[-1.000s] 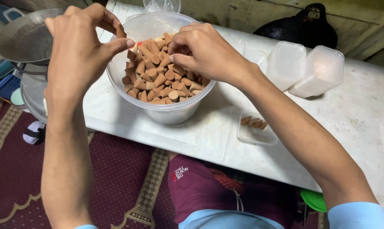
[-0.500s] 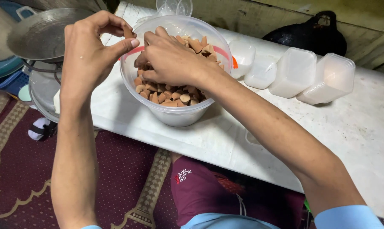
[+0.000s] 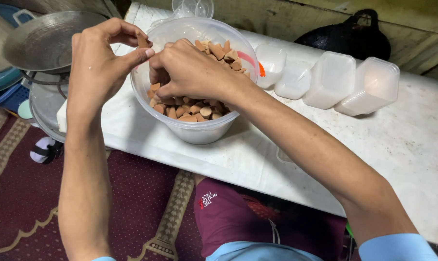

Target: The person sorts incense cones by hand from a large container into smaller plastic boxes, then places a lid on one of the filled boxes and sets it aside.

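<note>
Right hand [image 3: 190,72] now deeper in tub [image 3: 199,130] | left hand [image 3: 95,67] pinches cone [image 3: 142,40]

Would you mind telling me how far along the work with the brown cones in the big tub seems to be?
Done: nothing packed shows; the stacked small containers lie empty on the white table. In hand: the left hand pinches one brown cone while the right hand digs in the clear tub. Left: the tub is nearly full.
</note>
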